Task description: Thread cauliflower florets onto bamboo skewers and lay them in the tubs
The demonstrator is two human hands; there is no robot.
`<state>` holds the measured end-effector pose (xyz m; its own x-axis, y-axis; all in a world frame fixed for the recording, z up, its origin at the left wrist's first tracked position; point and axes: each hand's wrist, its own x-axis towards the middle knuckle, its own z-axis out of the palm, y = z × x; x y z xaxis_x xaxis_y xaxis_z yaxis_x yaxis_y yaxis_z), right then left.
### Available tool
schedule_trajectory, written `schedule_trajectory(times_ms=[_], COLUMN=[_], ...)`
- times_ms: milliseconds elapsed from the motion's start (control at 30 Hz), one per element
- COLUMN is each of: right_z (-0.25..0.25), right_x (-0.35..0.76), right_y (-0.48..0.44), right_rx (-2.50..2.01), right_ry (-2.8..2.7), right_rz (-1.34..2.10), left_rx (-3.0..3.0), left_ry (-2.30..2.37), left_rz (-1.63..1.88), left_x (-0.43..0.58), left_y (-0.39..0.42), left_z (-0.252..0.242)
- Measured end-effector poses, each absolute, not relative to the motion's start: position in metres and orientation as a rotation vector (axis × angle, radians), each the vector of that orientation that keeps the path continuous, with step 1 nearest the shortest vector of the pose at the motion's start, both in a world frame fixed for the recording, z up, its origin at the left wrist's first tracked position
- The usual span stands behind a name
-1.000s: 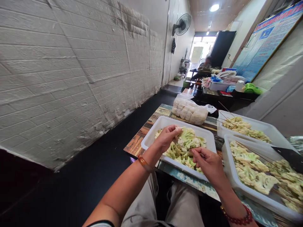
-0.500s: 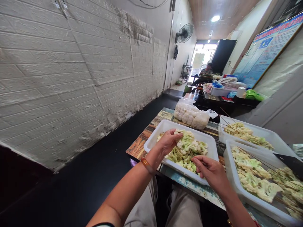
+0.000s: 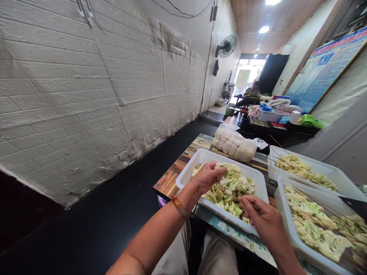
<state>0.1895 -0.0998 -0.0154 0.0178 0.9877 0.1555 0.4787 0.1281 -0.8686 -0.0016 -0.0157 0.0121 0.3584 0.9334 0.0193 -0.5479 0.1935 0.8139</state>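
My left hand (image 3: 208,177) pinches a pale green-white cauliflower floret (image 3: 231,172) above a white plastic tray (image 3: 183,176). Lower and to the right, the fingers of my right hand (image 3: 262,214) are closed on a thin skewer, whose shaft is mostly hidden by the hand. The skewer's end is close to the held floret; whether it pierces it I cannot tell. More cut cauliflower (image 3: 222,202) fills the tray below both hands.
Two more white tubs, a near one (image 3: 282,206) and a far one (image 3: 272,168), hold cauliflower on skewers at right. A bag of pale round items (image 3: 235,145) lies behind the tray on the wooden table (image 3: 169,177). A person (image 3: 254,88) sits far back.
The view has tilted slightly, so everything sits a little lower. Both hands keep their grip over the tray, and the right hand has shifted slightly right, away from the floret.
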Motion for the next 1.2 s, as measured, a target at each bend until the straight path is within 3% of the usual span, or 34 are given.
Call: schedule_trajectory(times_ms=[467,967,1200], right_z=[-0.019,-0.009,-0.013], right_x=[0.189,0.188,0.19], right_y=[-0.097,-0.102,-0.098], right_rx=[-1.488,-1.42,-1.427], right_ry=[-1.611,-1.762,-1.677], right_rz=[0.815,0.535,0.721], left_rx=[0.904,0.977,0.97], left_ry=[0.661,0.69,0.666], left_rz=[1.198,1.156,1.17], left_x=[0.0,0.004,0.004], left_y=[-0.015,-0.014,-0.014], left_z=[0.01,0.009,0.013])
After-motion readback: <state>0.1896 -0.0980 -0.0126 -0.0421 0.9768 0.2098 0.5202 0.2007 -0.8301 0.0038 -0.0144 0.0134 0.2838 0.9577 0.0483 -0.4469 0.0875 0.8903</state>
